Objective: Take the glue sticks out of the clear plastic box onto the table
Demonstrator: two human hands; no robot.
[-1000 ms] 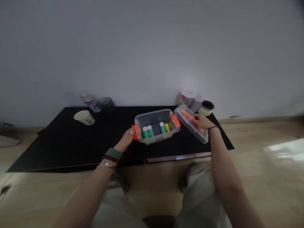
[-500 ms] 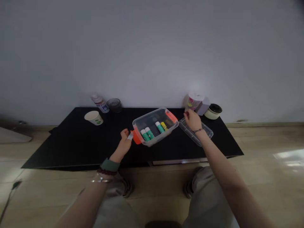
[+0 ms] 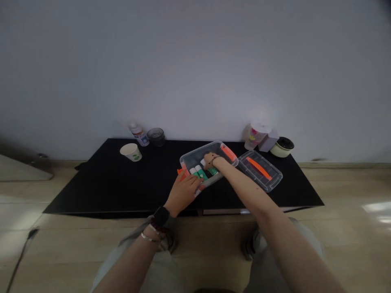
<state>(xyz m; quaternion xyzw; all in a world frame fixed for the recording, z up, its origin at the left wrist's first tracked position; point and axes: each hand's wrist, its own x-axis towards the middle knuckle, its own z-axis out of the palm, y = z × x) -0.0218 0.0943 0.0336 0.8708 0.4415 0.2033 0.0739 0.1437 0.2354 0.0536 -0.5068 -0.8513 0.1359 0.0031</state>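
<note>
A clear plastic box with orange latches stands open on the black table. White-capped green glue sticks lie inside it. My left hand grips the near left corner of the box, fingers over the rim beside the orange latch. Inside the box, my right hand has its fingers closed on a glue stick, whose middle the hand partly covers. The yellow stick is hidden from view. To the right of the box lies its clear lid with an orange handle.
At the back left stand a paper cup, a spray can and a dark glass bowl. A plastic cup, a pale box and a cream pot with black lid stand back right, near the wall.
My right hand has moved left from above the lid into the box and closed on a glue stick. My left hand has shifted from the left latch to the near rim.
</note>
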